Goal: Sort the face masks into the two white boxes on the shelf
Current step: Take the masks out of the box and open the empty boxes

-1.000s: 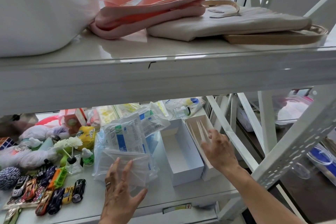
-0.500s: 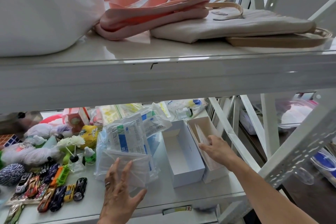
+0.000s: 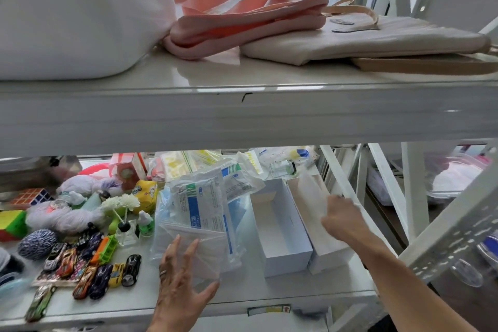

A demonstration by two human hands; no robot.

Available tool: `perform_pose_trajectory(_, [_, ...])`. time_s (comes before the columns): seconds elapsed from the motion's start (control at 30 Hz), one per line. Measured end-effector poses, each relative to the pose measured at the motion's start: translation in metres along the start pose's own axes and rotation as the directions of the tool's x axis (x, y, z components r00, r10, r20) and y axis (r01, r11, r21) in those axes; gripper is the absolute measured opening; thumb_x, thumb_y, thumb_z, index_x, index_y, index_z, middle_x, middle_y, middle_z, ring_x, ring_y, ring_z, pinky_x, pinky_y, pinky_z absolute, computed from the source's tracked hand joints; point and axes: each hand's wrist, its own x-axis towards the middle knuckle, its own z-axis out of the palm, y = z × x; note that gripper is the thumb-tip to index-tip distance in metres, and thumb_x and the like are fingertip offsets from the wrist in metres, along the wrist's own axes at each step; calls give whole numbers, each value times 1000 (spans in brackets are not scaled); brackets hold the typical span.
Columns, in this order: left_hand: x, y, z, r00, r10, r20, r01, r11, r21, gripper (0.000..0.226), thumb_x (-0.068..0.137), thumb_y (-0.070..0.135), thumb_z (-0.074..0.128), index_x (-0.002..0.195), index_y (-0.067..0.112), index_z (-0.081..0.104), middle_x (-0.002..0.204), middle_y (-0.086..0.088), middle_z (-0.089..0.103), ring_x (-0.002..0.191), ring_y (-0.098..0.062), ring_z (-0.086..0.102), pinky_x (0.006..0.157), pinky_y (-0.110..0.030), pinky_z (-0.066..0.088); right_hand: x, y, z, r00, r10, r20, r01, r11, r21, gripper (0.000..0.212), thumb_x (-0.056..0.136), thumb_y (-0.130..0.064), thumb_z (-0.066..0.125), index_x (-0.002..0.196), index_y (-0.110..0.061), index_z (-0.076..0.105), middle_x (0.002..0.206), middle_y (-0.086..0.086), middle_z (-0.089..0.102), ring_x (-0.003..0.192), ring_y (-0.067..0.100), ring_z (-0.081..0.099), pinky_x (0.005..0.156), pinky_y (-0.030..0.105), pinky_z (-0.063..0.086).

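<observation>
Two open white boxes stand side by side on the lower shelf: the left box (image 3: 280,248) is empty, and the right box (image 3: 330,257) holds a white face mask (image 3: 310,197) lying tilted inside it. My right hand (image 3: 342,219) is inside the right box, fingers curled down on that mask. Left of the boxes is a pile of packaged face masks (image 3: 202,202) with blue and green print. My left hand (image 3: 183,286) rests with spread fingers on a clear bag of masks (image 3: 194,248) at the front of the pile.
Toy cars (image 3: 89,269), yarn balls (image 3: 37,244), puzzle cubes (image 3: 10,225) and small bottles (image 3: 145,224) crowd the shelf's left half. The upper shelf edge (image 3: 242,116) hangs low overhead with a pink bag (image 3: 242,19) on it. A slanted white shelf brace (image 3: 342,186) runs just right of the boxes.
My right hand has pushed the white mask from upright down into the right box. My left hand stays on the clear bag.
</observation>
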Motion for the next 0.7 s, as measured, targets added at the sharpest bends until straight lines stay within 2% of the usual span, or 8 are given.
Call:
perform_pose_trajectory(0.1, [-5, -10, -2, 999, -40, 11, 40, 999, -1, 105, 58, 55, 87, 148, 33, 38, 160, -6, 13, 143, -35, 22, 114, -57, 33, -22, -5, -27, 963, -28, -268, 81, 978, 190, 16, 82, 1, 54, 98, -2, 59, 84, 16, 66, 85, 40, 67, 66, 35, 47])
perform_pose_trajectory(0.17, [-9, -14, -4, 999, -53, 6, 53, 999, 1, 104, 58, 54, 87, 148, 33, 39, 159, -7, 15, 140, -35, 25, 113, -57, 34, -43, -18, -44, 916, 32, -399, 160, 884, 439, 14, 82, 4, 55, 87, -9, 56, 71, 4, 62, 73, 36, 63, 63, 35, 49])
perform_pose_trajectory(0.23, [-11, -18, -5, 998, -57, 15, 57, 998, 3, 104, 59, 53, 87, 149, 34, 38, 159, -7, 15, 138, -35, 26, 111, -57, 37, -65, -45, -47, 952, 123, -281, 168, 557, 813, 18, 83, 5, 60, 85, -12, 61, 73, 1, 68, 71, 26, 66, 63, 35, 55])
perform_pose_trajectory(0.3, [-12, -24, -5, 999, -47, 19, 46, 999, 23, 105, 58, 54, 87, 149, 33, 39, 159, -9, 18, 138, -35, 28, 109, -57, 39, -84, -78, -26, 999, 47, 13, -22, 192, 981, 16, 80, 8, 64, 82, -7, 69, 72, 6, 73, 65, 24, 67, 62, 36, 56])
perform_pose_trajectory(0.4, [-13, -34, -9, 998, -50, 44, 49, 998, 30, 109, 54, 52, 88, 149, 31, 40, 158, -8, 20, 139, -36, 33, 108, -56, 41, -109, -121, 28, 929, -153, 337, -334, 48, 941, 24, 59, 3, 70, 83, -1, 72, 72, 15, 71, 62, 28, 67, 60, 39, 57])
perform_pose_trajectory(0.5, [-16, -43, -14, 993, -50, 110, 46, 998, 40, 116, 51, 50, 90, 152, 32, 36, 160, -5, 16, 142, -36, 31, 107, -54, 43, -126, -133, 68, 791, -253, 557, -586, -52, 809, 49, 60, -2, 63, 109, 3, 70, 100, 29, 72, 96, 48, 68, 84, 62, 56])
perform_pose_trajectory(0.6, [-23, -54, -14, 993, 6, 119, -12, 999, 48, 111, 55, 61, 84, 150, 34, 35, 159, -6, 18, 143, -33, 28, 106, -55, 43, -131, -118, 96, 679, -258, 687, -731, -160, 663, 42, 78, 1, 47, 118, 6, 62, 102, 31, 72, 83, 46, 72, 74, 51, 59])
perform_pose_trajectory(0.7, [-27, -63, -10, 991, 48, 122, -54, 998, 45, 107, 55, 63, 82, 147, 34, 36, 156, -6, 25, 139, -34, 34, 103, -58, 46, -134, -108, 117, 626, -218, 749, -777, -256, 575, 42, 76, -1, 45, 107, 18, 66, 93, 33, 70, 67, 43, 70, 64, 44, 58])
